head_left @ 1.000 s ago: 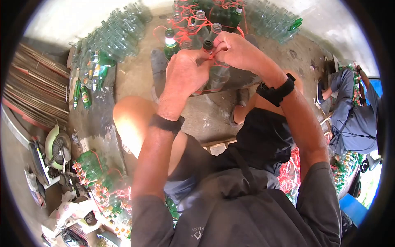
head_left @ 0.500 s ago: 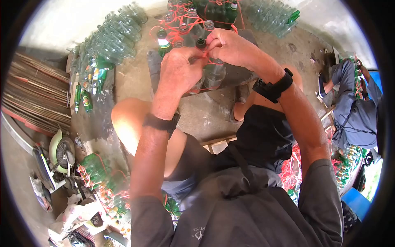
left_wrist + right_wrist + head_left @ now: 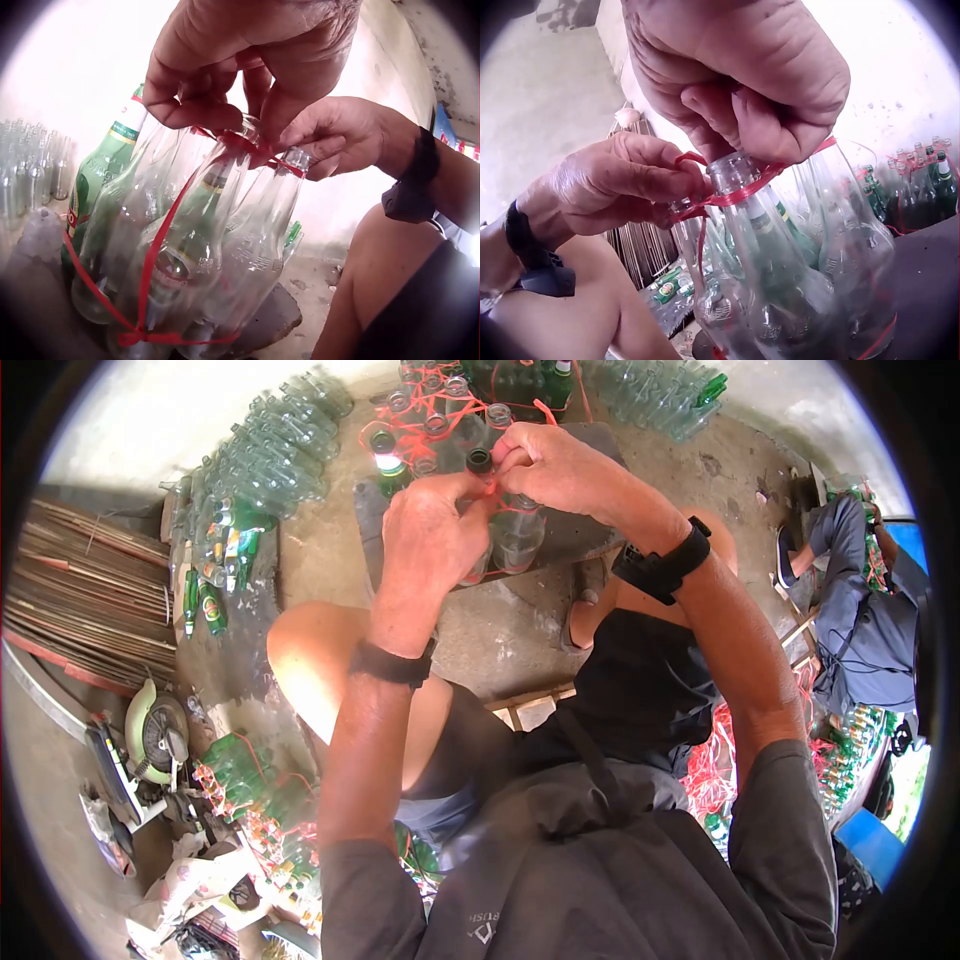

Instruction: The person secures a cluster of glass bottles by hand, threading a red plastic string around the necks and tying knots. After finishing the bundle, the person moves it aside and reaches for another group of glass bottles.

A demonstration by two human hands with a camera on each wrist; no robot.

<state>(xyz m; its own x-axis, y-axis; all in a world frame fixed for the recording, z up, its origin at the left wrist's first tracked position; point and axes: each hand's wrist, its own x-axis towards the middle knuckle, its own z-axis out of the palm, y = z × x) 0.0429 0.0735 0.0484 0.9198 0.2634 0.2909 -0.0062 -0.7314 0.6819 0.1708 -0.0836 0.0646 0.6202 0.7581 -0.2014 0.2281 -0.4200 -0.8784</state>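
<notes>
Several glass bottles, mostly clear, stand in a bundle on a dark board [image 3: 590,525]. Red plastic twine [image 3: 742,191] wraps their necks, and another loop circles them near the base in the left wrist view. My left hand [image 3: 435,525] pinches the twine beside the neck of a clear bottle [image 3: 262,232]. Close by on the right, my right hand [image 3: 565,472] grips the twine with curled fingers, right at a bottle mouth [image 3: 733,171]. A green bottle [image 3: 109,165] with a white neck label stands at the bundle's left side.
Rows of clear bottles [image 3: 275,450] stand along the left wall, and more [image 3: 660,400] stand at the back right. Long thin strips [image 3: 90,595] are stacked at the left. Twine-tied bottles [image 3: 250,790] lie behind my left side. Another person [image 3: 865,630] sits at the right.
The head view has shifted slightly, so bottles and hands appear a little further up and left. Both hands keep their hold on the twine at the bottle necks.
</notes>
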